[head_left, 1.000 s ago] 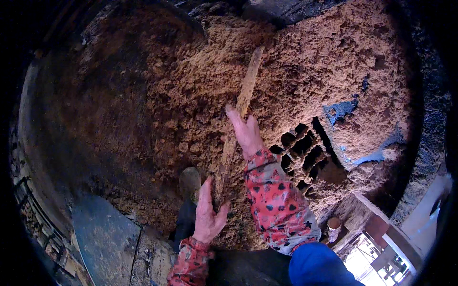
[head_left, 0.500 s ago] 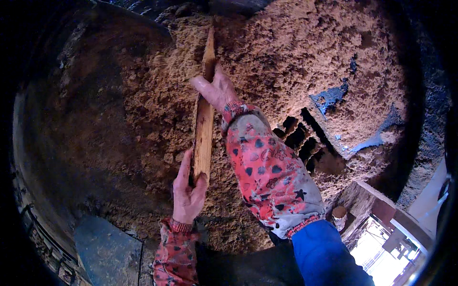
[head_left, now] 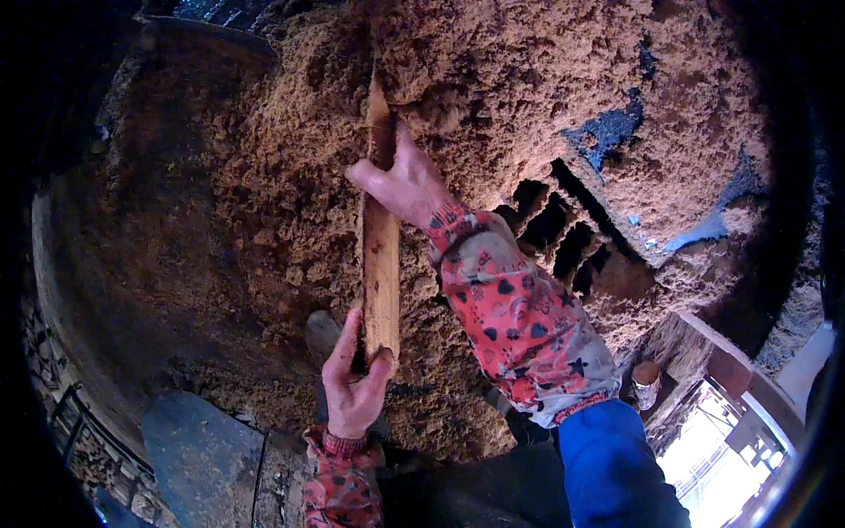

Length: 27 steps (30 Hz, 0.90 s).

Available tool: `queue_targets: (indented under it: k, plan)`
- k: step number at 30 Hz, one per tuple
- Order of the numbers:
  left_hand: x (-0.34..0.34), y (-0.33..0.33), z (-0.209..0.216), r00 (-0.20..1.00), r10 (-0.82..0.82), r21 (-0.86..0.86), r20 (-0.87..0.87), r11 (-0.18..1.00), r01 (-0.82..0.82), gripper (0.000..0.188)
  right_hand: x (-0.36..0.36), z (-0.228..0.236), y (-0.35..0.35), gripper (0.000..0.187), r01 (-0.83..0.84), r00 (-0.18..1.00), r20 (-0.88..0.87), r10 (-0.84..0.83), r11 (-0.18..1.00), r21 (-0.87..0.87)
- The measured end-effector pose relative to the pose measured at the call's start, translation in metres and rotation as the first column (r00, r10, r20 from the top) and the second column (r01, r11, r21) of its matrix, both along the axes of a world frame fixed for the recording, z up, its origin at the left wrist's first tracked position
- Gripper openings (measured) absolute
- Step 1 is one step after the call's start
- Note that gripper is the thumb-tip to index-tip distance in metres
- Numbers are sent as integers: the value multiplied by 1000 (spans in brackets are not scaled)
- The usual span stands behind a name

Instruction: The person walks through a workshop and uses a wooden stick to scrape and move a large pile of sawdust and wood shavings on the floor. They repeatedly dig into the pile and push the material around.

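Note:
A long, narrow strip of wood (head_left: pixel 382 273) runs lengthwise in front of me over a surface heaped with sawdust. Its far end tapers into the sawdust, where the tip is hard to make out. My left hand (head_left: pixel 355 387) grips the near end, thumb on the right and fingers on the left. Further along, my right hand (head_left: pixel 407 180) is closed around the strip, reaching across its upper half from the right. Both forearms wear red patterned sleeve covers.
Thick sawdust (head_left: pixel 546 79) covers the far side and right. Dark slots (head_left: pixel 563 224) open in the surface at right, beside exposed blue patches (head_left: pixel 607 128). A grey metal plate (head_left: pixel 198 458) lies lower left. A small round log (head_left: pixel 646 374) stands lower right by a bright opening.
In the view, the strip's near end and my left hand sit slightly lower. The surroundings have shifted too. Both hands keep hold of the wood.

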<state>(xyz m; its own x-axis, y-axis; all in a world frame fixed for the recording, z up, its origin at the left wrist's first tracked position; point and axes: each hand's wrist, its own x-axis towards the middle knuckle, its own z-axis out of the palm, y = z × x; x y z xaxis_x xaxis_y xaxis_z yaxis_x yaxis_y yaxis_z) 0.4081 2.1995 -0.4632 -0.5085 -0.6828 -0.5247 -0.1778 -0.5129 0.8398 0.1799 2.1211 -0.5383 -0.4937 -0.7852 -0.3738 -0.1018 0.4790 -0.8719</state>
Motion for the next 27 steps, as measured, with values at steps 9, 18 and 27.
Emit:
queue_targets:
  k: [9, 18, 27]
  plan:
    - [0, 18, 5, 973, -230, 83, -3, 970, 230, 55, -10, -23, 77, 73, 130, 962, 241, -130, 991, 13]
    - [-4, 50, 6, 819, -571, -46, -63, 821, 569, 56, -5, -38, 247, 61, 489, 816, 111, -567, 781, 387]
    - [60, 38, 63, 886, -456, 77, 86, 890, 450, 63, 77, 48, 128, 69, 361, 896, 177, -408, 899, 247]
